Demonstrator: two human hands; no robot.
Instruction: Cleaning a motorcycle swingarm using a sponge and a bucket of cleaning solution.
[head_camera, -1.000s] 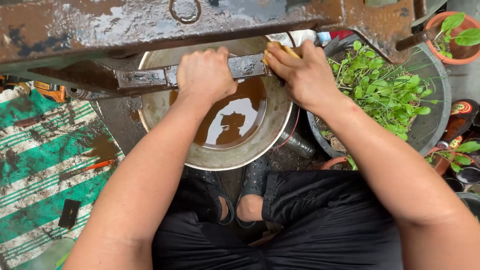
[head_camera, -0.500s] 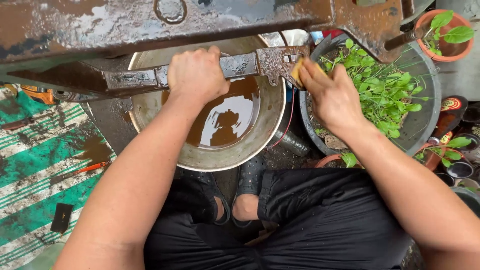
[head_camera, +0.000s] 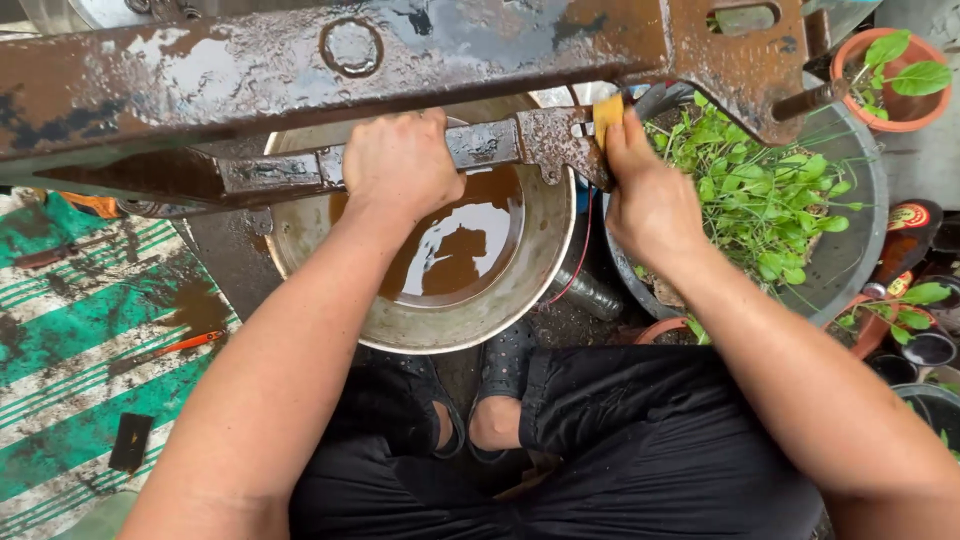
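Observation:
A long rusty, wet metal frame (head_camera: 300, 60) spans the top of the view, with a thinner rusty bar (head_camera: 490, 140) below it. My left hand (head_camera: 400, 165) grips that thinner bar above a metal basin (head_camera: 560, 250) of brown water. My right hand (head_camera: 645, 190) presses a small yellow sponge (head_camera: 607, 110) against the rusty bracket at the bar's right end. My knees and black shorts fill the bottom of the view.
A large round planter (head_camera: 850, 250) with green leafy plants sits to the right, and an orange pot (head_camera: 890, 105) beyond it. A green striped mat (head_camera: 70, 350) lies at left with an orange-handled tool (head_camera: 185, 343) and a small dark block (head_camera: 130, 442). Small pots crowd the right edge.
My right hand with the sponge has moved right along the bar to the bracket at its end. My left hand keeps its grip on the bar.

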